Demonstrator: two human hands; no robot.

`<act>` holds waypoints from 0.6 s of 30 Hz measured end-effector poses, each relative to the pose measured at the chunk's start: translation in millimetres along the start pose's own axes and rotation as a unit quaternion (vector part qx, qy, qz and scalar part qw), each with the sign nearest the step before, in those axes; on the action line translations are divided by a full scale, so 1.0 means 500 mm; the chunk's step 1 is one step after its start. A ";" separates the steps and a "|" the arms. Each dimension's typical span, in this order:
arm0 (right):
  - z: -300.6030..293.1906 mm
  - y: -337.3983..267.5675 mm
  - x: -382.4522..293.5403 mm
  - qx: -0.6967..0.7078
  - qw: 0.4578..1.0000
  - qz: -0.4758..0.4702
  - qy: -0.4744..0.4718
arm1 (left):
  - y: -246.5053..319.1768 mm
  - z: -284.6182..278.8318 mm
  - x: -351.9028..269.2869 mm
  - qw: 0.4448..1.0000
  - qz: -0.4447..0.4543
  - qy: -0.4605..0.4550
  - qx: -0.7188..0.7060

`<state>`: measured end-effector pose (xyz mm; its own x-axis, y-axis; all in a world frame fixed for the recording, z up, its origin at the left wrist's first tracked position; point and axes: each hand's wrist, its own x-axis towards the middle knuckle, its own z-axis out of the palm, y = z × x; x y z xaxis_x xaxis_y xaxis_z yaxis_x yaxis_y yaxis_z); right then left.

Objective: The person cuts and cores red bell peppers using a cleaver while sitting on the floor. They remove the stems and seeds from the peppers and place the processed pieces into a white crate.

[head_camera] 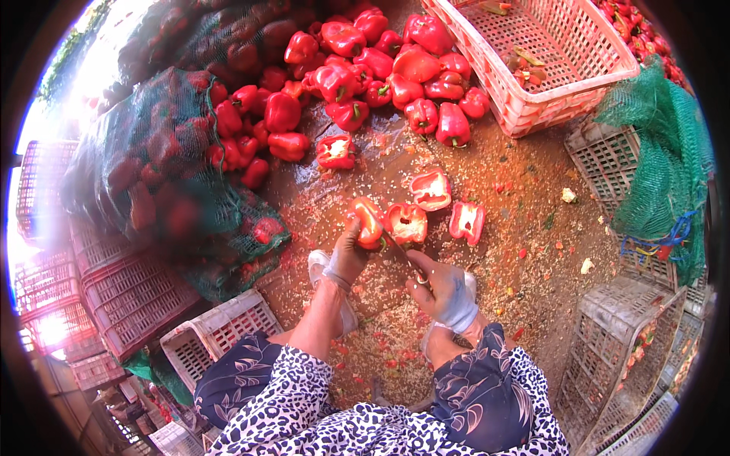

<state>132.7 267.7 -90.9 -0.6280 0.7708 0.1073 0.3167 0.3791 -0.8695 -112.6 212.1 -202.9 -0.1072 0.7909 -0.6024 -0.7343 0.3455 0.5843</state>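
My gloved left hand [348, 254] grips a red bell pepper [365, 218] above the littered floor, in front of my feet. In my gloved right hand [443, 289] is a knife [402, 252], its blade slanting up and left to the side of that pepper. Whether the blade has entered the flesh I cannot tell. Just right of the held pepper lie cut pepper pieces: one hollow half [407, 223], another behind it [431, 190], and a third farther right [467, 222]. One more cut piece [336, 151] rests nearer the heap, showing its pale core.
A heap of whole red peppers [342, 80] spreads across the back. Green mesh sacks of peppers [154, 154] bulge at the left. A pink plastic crate [570, 91] holds scraps at back right. Grey crates [604, 342] and green netting [656, 171] line the right. Seeds cover the floor [513, 188].
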 end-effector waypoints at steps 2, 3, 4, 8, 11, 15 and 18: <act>0.030 0.035 -0.001 -0.032 0.999 0.024 -0.027 | 0.005 0.026 -0.006 0.998 0.026 0.024 0.045; 0.050 0.066 -0.005 -0.048 0.997 0.039 -0.041 | 0.012 0.053 -0.020 0.995 0.041 0.019 0.083; 0.072 0.106 -0.004 -0.111 0.978 0.122 -0.123 | 0.025 0.089 -0.040 0.991 0.059 0.011 0.120; 0.089 0.149 -0.004 -0.101 0.951 0.226 -0.185 | 0.045 0.115 -0.066 0.938 0.105 0.043 0.329; 0.094 0.133 -0.019 -0.031 0.965 0.226 -0.132 | 0.090 0.111 -0.061 0.793 0.115 0.073 0.593; 0.062 0.111 -0.039 0.185 0.938 0.294 0.013 | 0.164 0.146 -0.014 0.573 0.165 0.082 0.799; 0.049 0.157 -0.068 0.143 0.927 0.339 0.074 | 0.183 0.209 0.100 0.630 0.206 0.045 0.748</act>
<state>161.5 258.8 -174.6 -0.2418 0.8523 -0.4638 0.3888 -0.3528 -0.8511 -115.0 336.0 -122.7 -0.1695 0.9606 -0.2204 0.8133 0.2626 0.5192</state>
